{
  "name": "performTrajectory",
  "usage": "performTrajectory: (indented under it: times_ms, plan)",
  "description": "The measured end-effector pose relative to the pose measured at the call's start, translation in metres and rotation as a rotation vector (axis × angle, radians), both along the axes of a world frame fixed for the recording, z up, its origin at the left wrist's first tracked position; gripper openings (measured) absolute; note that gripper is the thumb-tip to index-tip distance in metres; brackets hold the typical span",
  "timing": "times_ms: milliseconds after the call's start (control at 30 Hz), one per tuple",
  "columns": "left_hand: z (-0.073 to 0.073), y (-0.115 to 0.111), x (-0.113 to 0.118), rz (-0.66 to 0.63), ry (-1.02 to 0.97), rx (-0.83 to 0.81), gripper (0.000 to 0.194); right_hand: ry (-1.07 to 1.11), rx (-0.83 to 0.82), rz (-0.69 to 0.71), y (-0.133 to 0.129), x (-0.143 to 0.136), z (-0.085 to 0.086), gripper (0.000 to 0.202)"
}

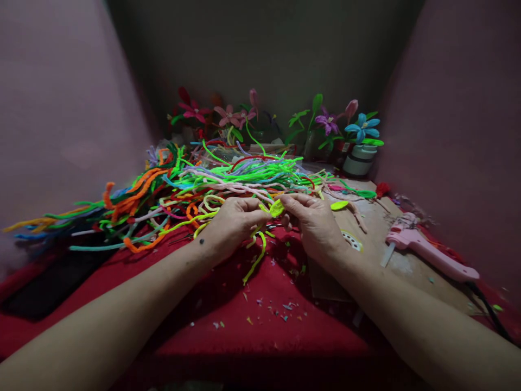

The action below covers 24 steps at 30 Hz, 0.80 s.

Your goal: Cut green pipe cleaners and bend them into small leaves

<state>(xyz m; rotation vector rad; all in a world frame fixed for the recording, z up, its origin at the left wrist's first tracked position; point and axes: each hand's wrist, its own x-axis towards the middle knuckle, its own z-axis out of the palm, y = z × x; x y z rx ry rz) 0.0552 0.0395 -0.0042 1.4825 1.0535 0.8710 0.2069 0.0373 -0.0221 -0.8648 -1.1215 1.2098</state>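
Between my two hands is a yellow pipe-cleaner petal (277, 208), an oval loop of fuzzy stem. My left hand (240, 220) pinches its left end between thumb and fingers. The thumb and forefinger of my right hand (311, 217) close on its right side. Below the hands a loose yellow pipe cleaner (256, 263) hangs or lies against the red cloth. Just right of my right hand lies another yellow petal (339, 206). Part of a metal tool (277, 225) shows beneath the fingers, mostly hidden.
A heap of coloured pipe cleaners (244, 176) spreads behind and to the left. Fuzzy flowers (326, 120) stand at the back, near a white jar (359, 160). On cardboard (368, 282) at right rests a pink glue gun (427, 250). A dark flat object (52, 282) lies left; scraps dot the red cloth (228, 336).
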Motion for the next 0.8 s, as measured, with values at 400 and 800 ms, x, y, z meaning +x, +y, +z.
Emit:
performTrajectory:
  times_ms: [400, 800]
  plan:
    - [-0.0005, 0.0018, -0.0021, 0.026, -0.030, 0.010, 0.017, 0.092, -0.026, -0.018, -0.0017, -0.0020, 0.0053, 0.024]
    - [0.0005, -0.0047, 0.0040, 0.113, 0.203, 0.267, 0.014, 0.033, -0.065, -0.011, -0.0011, -0.0017, 0.0019, 0.029]
